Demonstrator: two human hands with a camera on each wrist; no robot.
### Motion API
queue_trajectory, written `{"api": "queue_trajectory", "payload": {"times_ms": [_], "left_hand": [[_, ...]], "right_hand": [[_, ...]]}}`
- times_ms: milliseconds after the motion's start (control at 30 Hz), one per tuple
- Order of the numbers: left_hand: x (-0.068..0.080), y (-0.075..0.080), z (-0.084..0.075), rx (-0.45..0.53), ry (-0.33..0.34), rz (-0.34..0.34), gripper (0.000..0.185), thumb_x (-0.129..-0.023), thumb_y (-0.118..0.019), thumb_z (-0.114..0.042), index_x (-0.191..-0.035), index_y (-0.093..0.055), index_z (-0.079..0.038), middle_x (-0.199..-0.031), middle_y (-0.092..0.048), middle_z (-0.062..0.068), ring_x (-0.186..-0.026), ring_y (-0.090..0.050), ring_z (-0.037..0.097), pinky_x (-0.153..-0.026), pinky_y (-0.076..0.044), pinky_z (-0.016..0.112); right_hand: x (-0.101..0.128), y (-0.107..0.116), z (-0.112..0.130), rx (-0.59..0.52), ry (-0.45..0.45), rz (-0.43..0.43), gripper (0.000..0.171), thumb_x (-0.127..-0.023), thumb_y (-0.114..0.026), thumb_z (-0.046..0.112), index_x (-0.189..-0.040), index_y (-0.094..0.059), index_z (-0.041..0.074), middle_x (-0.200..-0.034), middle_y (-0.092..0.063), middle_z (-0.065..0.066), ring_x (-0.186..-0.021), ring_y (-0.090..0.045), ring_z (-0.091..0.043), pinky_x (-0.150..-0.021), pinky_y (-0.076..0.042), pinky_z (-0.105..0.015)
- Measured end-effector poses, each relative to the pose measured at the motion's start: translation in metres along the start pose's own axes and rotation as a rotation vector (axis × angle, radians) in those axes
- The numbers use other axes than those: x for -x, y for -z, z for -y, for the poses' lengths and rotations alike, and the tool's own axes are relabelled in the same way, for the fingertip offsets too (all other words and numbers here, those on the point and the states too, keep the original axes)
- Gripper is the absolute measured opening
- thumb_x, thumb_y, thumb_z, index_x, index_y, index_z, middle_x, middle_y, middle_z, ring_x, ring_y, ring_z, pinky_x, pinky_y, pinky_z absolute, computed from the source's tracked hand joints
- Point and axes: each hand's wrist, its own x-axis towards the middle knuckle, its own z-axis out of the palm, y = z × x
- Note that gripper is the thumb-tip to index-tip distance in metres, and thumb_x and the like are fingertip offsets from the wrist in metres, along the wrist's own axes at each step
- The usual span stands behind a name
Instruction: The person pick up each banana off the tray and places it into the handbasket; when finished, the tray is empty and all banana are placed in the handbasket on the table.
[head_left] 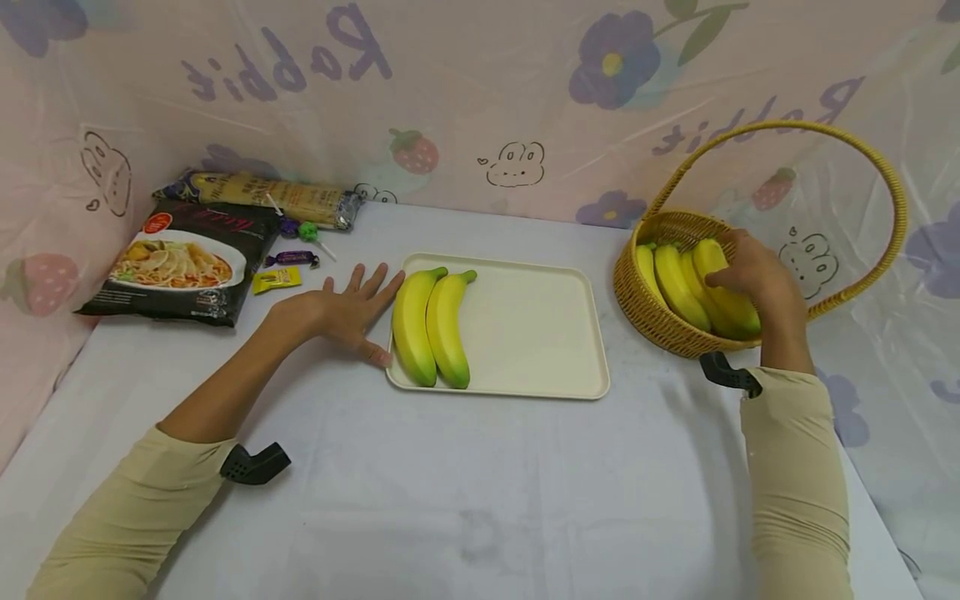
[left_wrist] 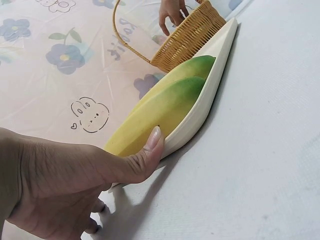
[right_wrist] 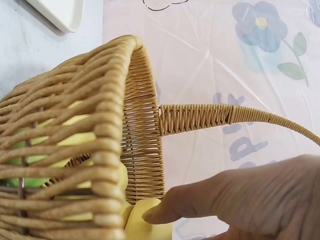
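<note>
We work on a table (head_left: 480, 500) draped in a pale cloth, with a flower-printed plastic sheet hung behind it. The widest thing before us is the cream tray (head_left: 540, 333), lying flat in the middle, and just to its right, near but apart, stands the wicker basket (head_left: 660, 321) with its tall arched handle. At the far left lie a dark noodle packet (head_left: 180, 267), a long pasta packet (head_left: 277, 198) behind it, and a few small wrapped sweets (head_left: 288, 258) between them and the tray. As we judge it, the moving of bananas from basket to tray is partly done: two bananas on the tray (head_left: 431, 325) lie side by side along its left edge, touching each other, while the bananas in the basket (head_left: 693, 287), about three as far as we can tell, still wait to be brought over. Our right hand (head_left: 757, 279) is down in the basket with its grip curled over the nearest banana there, which has not yet been lifted clear. Our left hand (head_left: 341, 312) lies flat on the table with fingers spread and straight, its grip apart, the thumb (left_wrist: 147, 157) touching the tray's left rim just beside the nearer banana, as though steadying it.
</note>
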Motion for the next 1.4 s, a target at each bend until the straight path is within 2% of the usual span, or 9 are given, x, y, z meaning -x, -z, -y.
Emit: {"api": "queue_trajectory", "payload": {"times_ms": [333, 667, 900, 1033, 1267, 1400], "left_hand": [[0.0, 0.0, 0.0, -0.003, 0.001, 0.001, 0.133, -0.086, -0.076, -0.065, -0.166, 0.015, -0.01, -0.172, 0.022, 0.026, -0.157, 0.019, 0.058, -0.119, 0.002, 0.084], [0.0, 0.0, 0.001, -0.003, 0.001, -0.002, 0.133, -0.086, -0.076, -0.065, -0.167, 0.015, -0.01, -0.172, 0.022, 0.027, -0.157, 0.018, 0.058, -0.119, 0.002, 0.085], [0.0, 0.002, 0.0, -0.001, 0.0, -0.003, 0.132, -0.087, -0.075, -0.065, -0.167, 0.015, -0.01, -0.172, 0.023, 0.026, -0.157, 0.019, 0.057, -0.119, 0.002, 0.084], [0.001, 0.002, 0.0, -0.005, 0.001, 0.001, 0.132, -0.087, -0.075, -0.064, -0.166, 0.015, -0.009, -0.172, 0.023, 0.026, -0.157, 0.019, 0.057, -0.119, 0.002, 0.084], [0.001, 0.0, 0.001, -0.001, 0.003, -0.001, 0.134, -0.085, -0.075, -0.068, -0.167, 0.014, -0.012, -0.172, 0.022, 0.025, -0.158, 0.019, 0.056, -0.12, 0.003, 0.083], [0.001, 0.0, 0.0, -0.009, 0.003, -0.006, 0.134, -0.085, -0.075, -0.068, -0.167, 0.015, -0.011, -0.172, 0.021, 0.025, -0.158, 0.018, 0.056, -0.12, 0.002, 0.083]], "right_hand": [[0.006, -0.002, 0.006, -0.005, -0.016, -0.066, 0.08, -0.1, -0.062, 0.017, -0.162, -0.018, -0.006, -0.154, -0.035, -0.044, -0.132, -0.04, -0.063, -0.11, -0.036, -0.077], [0.018, 0.005, 0.029, 0.008, 0.064, -0.097, 0.079, -0.099, -0.062, 0.017, -0.161, -0.019, -0.008, -0.157, -0.034, -0.043, -0.134, -0.039, -0.063, -0.111, -0.035, -0.077], [0.034, 0.01, 0.055, 0.026, 0.122, -0.069, 0.083, -0.101, -0.063, 0.022, -0.165, -0.015, -0.003, -0.158, -0.035, -0.04, -0.137, -0.038, -0.062, -0.111, -0.035, -0.077], [0.046, 0.009, 0.075, 0.023, 0.161, -0.057, 0.085, -0.101, -0.065, 0.022, -0.166, -0.015, 0.0, -0.152, -0.041, -0.041, -0.132, -0.044, -0.06, -0.105, -0.042, -0.075], [0.06, -0.001, 0.108, -0.01, 0.281, -0.036, 0.076, -0.101, -0.067, 0.022, -0.162, -0.027, 0.003, -0.142, -0.053, -0.035, -0.128, -0.052, -0.051, -0.1, -0.049, -0.067], [0.065, -0.008, 0.126, -0.023, 0.353, -0.014, 0.07, -0.101, -0.067, 0.022, -0.16, -0.033, 0.004, -0.138, -0.059, -0.035, -0.121, -0.062, -0.049, -0.097, -0.054, -0.064]]}}
